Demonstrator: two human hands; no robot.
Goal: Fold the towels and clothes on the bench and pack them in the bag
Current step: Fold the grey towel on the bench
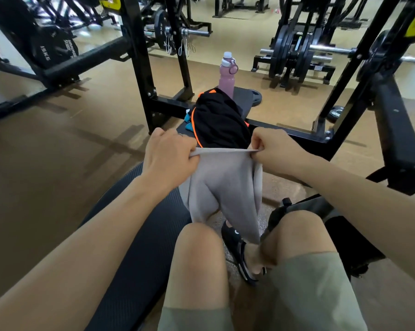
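Observation:
A grey towel (225, 187) hangs in front of me, its top edge stretched tight between my hands. My left hand (170, 154) pinches the left corner and my right hand (275, 149) pinches the right one. The cloth droops down between my knees. Beyond it, on the black bench (243, 99), lies a heap of black clothing with orange trim (218, 120), with a bit of teal fabric (189, 121) at its left side. A dark bag (304, 206) sits low at my right, mostly hidden behind my right arm and knee.
A pink water bottle (226, 77) stands on the far end of the bench. Black rack uprights (139, 68) flank the bench on both sides. Weight plates (290, 56) and barbells fill the back. A dark mat (139, 235) lies under my left arm.

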